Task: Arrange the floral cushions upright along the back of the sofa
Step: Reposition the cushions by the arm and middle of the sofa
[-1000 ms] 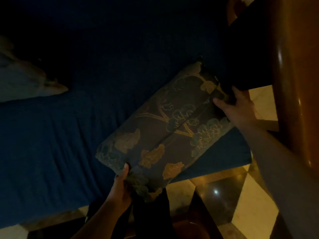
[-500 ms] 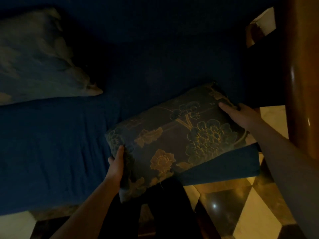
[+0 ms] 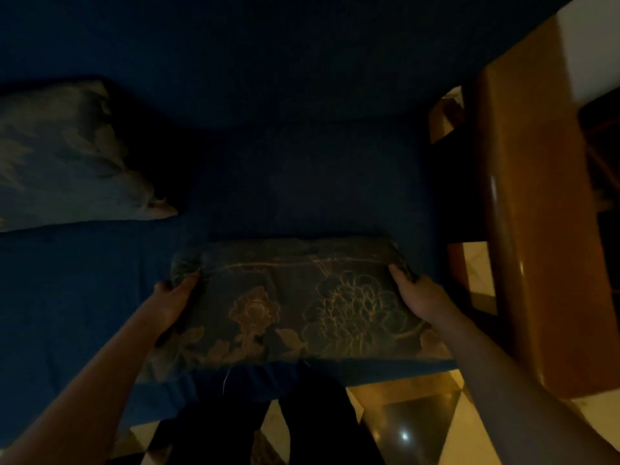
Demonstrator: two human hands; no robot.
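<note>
A dark floral cushion [image 3: 295,303] with gold flower outlines is held level over the front part of the blue sofa seat [image 3: 84,297]. My left hand [image 3: 176,297] grips its far left corner and my right hand [image 3: 419,297] grips its far right corner. A second, paler floral cushion [image 3: 67,162] leans against the blue sofa back [image 3: 268,55] at the far left. The room is dim.
A polished wooden armrest [image 3: 536,229] runs along the sofa's right side. Shiny yellow and dark floor tiles [image 3: 419,424] show below the seat edge. My dark trouser legs [image 3: 302,424] stand against the seat front.
The cushion has turned from a diagonal tilt to lie square to the sofa front. My left hand moved from its near edge up to its far left corner. The view has tilted upward.
</note>
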